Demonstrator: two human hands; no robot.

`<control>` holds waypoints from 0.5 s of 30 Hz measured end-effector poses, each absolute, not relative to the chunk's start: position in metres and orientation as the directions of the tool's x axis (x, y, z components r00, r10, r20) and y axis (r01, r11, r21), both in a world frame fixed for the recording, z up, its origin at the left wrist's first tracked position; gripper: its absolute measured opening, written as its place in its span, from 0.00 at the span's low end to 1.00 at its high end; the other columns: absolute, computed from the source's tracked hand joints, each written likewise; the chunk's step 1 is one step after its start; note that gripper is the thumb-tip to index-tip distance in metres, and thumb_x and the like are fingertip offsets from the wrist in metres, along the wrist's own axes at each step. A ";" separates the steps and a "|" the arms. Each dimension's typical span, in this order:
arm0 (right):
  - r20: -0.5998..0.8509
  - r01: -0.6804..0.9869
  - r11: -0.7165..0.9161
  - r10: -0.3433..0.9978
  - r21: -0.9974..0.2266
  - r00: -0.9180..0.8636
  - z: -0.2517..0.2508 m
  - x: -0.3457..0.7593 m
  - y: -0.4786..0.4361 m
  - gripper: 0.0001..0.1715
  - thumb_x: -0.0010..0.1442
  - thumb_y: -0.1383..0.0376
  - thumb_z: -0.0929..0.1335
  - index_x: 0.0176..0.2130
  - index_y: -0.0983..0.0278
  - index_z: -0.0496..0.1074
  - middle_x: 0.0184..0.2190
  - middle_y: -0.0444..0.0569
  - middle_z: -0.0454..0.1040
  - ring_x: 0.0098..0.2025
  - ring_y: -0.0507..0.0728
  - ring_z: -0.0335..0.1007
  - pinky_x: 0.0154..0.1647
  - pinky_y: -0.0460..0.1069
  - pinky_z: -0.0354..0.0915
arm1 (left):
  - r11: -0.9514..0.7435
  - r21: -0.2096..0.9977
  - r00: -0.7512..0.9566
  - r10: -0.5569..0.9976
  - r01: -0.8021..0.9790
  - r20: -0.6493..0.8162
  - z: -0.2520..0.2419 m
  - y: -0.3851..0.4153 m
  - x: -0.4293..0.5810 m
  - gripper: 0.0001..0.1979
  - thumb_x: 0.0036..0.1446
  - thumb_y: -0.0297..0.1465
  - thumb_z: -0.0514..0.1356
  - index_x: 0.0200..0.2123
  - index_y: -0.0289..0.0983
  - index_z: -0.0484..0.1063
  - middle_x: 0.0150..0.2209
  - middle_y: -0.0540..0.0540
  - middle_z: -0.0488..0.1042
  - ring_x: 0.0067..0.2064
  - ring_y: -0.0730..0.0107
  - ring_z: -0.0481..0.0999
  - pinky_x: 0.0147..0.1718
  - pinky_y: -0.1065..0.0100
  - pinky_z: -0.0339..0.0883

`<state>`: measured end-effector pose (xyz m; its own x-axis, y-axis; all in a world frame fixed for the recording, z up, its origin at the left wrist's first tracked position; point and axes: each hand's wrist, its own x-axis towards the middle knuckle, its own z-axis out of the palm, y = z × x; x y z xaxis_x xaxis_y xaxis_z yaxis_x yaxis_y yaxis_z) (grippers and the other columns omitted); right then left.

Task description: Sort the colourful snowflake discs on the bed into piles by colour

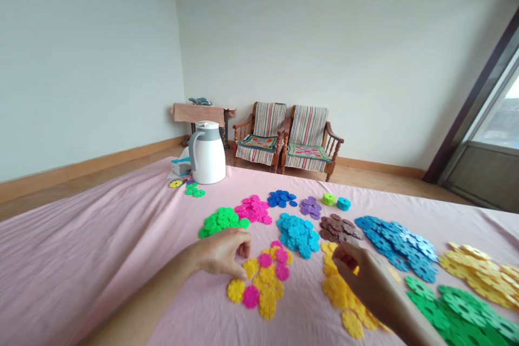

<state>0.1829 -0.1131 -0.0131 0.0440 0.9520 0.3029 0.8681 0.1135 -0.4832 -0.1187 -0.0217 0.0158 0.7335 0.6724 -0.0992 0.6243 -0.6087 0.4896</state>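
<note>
A mixed group of yellow and pink notched discs (266,275) lies on the pink cloth in front of me. At its left edge is my left hand (224,253), thumb and fingers apart near a yellow disc, with nothing visible between them. My right hand (359,267) is over the yellow disc pile (338,289), its fingers curled; whether they hold a disc is hidden. Behind the hands lie a light blue pile (299,234), a brown pile (338,228), a bright green pile (224,220) and a pink pile (254,209).
Dark blue (279,198) and purple (310,207) piles lie farther back. Larger blue (397,246), green (466,313) and yellow discs (478,270) spread at right. A white jug (210,158) stands at the back left. Two wooden chairs (284,140) are beyond the cloth.
</note>
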 end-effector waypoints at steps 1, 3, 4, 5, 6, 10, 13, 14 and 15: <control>0.320 0.872 0.109 0.946 -0.477 0.057 -0.013 0.183 -0.113 0.09 0.54 0.65 0.61 0.24 0.63 0.65 0.21 0.44 0.70 0.25 0.53 0.65 0.27 0.48 0.59 | -0.623 0.481 0.745 0.660 0.616 -0.100 0.016 -0.023 -0.118 0.13 0.37 0.30 0.67 0.28 0.36 0.68 0.29 0.53 0.68 0.30 0.73 0.65 0.26 0.75 0.55; 0.331 0.859 0.104 0.940 -0.502 0.079 -0.011 0.180 -0.113 0.10 0.56 0.64 0.61 0.26 0.63 0.66 0.23 0.44 0.71 0.26 0.53 0.66 0.28 0.48 0.61 | -0.626 0.495 0.759 0.641 0.603 -0.114 0.015 -0.024 -0.117 0.11 0.39 0.30 0.66 0.27 0.37 0.67 0.28 0.53 0.68 0.29 0.73 0.65 0.25 0.75 0.53; 0.326 0.845 0.108 0.942 -0.523 0.082 -0.009 0.177 -0.113 0.11 0.56 0.63 0.60 0.26 0.62 0.67 0.23 0.45 0.72 0.27 0.53 0.67 0.28 0.49 0.61 | -0.615 0.512 0.760 0.638 0.600 -0.125 0.015 -0.025 -0.116 0.11 0.39 0.30 0.65 0.27 0.37 0.66 0.27 0.54 0.68 0.28 0.74 0.65 0.24 0.75 0.53; 0.321 0.833 0.113 0.944 -0.542 0.080 -0.008 0.174 -0.113 0.11 0.57 0.63 0.60 0.27 0.63 0.67 0.23 0.45 0.72 0.26 0.53 0.67 0.28 0.49 0.61 | -0.598 0.535 0.759 0.637 0.596 -0.134 0.014 -0.025 -0.116 0.11 0.40 0.29 0.65 0.27 0.37 0.65 0.26 0.54 0.67 0.27 0.74 0.64 0.23 0.75 0.52; 0.319 0.823 0.119 0.944 -0.556 0.079 -0.007 0.171 -0.113 0.12 0.57 0.63 0.60 0.27 0.63 0.68 0.23 0.45 0.72 0.26 0.53 0.67 0.28 0.48 0.62 | -0.579 0.564 0.758 0.638 0.589 -0.136 0.013 -0.025 -0.116 0.10 0.40 0.29 0.64 0.27 0.37 0.65 0.25 0.54 0.67 0.26 0.75 0.64 0.22 0.76 0.52; 0.343 0.783 0.192 0.939 -0.592 0.029 -0.004 0.152 -0.115 0.11 0.57 0.64 0.61 0.29 0.63 0.70 0.24 0.45 0.72 0.26 0.53 0.67 0.28 0.48 0.62 | -0.466 0.730 0.751 0.652 0.500 -0.098 0.012 -0.027 -0.110 0.05 0.45 0.26 0.59 0.26 0.36 0.62 0.22 0.55 0.66 0.24 0.77 0.65 0.22 0.76 0.55; 0.354 0.720 0.252 0.935 -0.647 -0.009 -0.004 0.133 -0.118 0.08 0.56 0.65 0.62 0.31 0.62 0.70 0.26 0.45 0.72 0.28 0.52 0.67 0.30 0.47 0.63 | -0.381 0.837 0.731 0.682 0.393 -0.033 0.012 -0.034 -0.099 0.05 0.48 0.27 0.58 0.28 0.36 0.62 0.21 0.55 0.65 0.23 0.77 0.66 0.22 0.75 0.56; 0.351 0.689 0.266 0.936 -0.674 -0.017 -0.004 0.125 -0.119 0.07 0.56 0.65 0.62 0.32 0.62 0.70 0.27 0.45 0.73 0.29 0.52 0.68 0.31 0.47 0.63 | -0.373 0.856 0.728 0.686 0.357 -0.005 0.013 -0.038 -0.095 0.05 0.48 0.27 0.58 0.28 0.36 0.62 0.21 0.55 0.65 0.23 0.77 0.66 0.22 0.75 0.56; 0.342 0.655 0.278 0.939 -0.703 -0.032 -0.004 0.119 -0.121 0.06 0.56 0.65 0.63 0.33 0.62 0.69 0.28 0.44 0.73 0.30 0.52 0.67 0.31 0.46 0.63 | -0.370 0.871 0.728 0.685 0.325 0.020 0.013 -0.041 -0.090 0.05 0.48 0.27 0.58 0.28 0.35 0.62 0.21 0.55 0.65 0.23 0.77 0.66 0.22 0.76 0.56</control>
